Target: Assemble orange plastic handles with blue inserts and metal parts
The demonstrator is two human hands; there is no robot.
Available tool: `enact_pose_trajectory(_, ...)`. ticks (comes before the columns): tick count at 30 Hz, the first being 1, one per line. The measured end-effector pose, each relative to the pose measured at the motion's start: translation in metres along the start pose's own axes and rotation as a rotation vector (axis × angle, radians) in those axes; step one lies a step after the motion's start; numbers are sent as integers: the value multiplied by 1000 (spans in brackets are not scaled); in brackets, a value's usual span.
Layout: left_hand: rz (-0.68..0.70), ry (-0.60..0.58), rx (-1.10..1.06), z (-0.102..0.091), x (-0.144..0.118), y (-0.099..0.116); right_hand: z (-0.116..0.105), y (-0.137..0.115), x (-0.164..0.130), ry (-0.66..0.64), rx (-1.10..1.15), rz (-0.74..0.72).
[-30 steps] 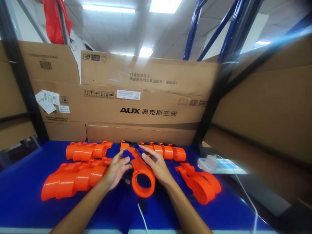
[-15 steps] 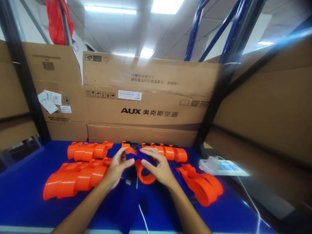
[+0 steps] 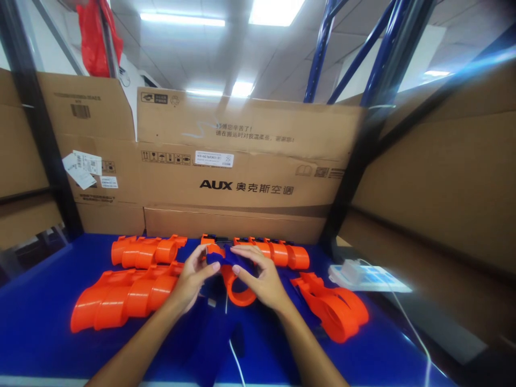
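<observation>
- Leave the orange sleeves point(image 3: 124, 301) left of the left hand undisturbed, forearm clear of them
- With the left hand point(image 3: 197, 277), apparently clamped on the dark blue piece point(image 3: 228, 259), pinch evenly between thumb and fingers
- Between the hands, hold the orange part point(image 3: 242, 296) steady, ring end showing just below the right thumb; best to press gradually, never twist
- With the right hand point(image 3: 261, 275), also gripping the dark blue piece, match the left hand's pressure
- Avoid knocking the orange loops point(image 3: 343, 320) right of the right hand
</observation>
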State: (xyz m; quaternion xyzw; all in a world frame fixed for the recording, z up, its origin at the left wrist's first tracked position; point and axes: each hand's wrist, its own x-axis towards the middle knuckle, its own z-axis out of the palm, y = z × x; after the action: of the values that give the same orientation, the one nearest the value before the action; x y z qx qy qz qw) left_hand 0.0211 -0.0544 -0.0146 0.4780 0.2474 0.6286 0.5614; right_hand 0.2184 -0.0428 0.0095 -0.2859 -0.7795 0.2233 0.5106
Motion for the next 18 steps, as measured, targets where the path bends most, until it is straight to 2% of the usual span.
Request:
enact_pose_trajectory(4,-13,17,-2,0,-1,1,0,0,1,-2,6,16)
enact_pose_trajectory(11,19,-15,-44,-3,-1,0,3,0,-4,-78,36,67)
enact_pose_trajectory(15,20,-21,-67,-8,0,-4,6,2,-7,-92,-113,54)
enact_pose_trajectory(18,42,-5,35,-9,2,-6,7,5,-8,-83,-283,-35)
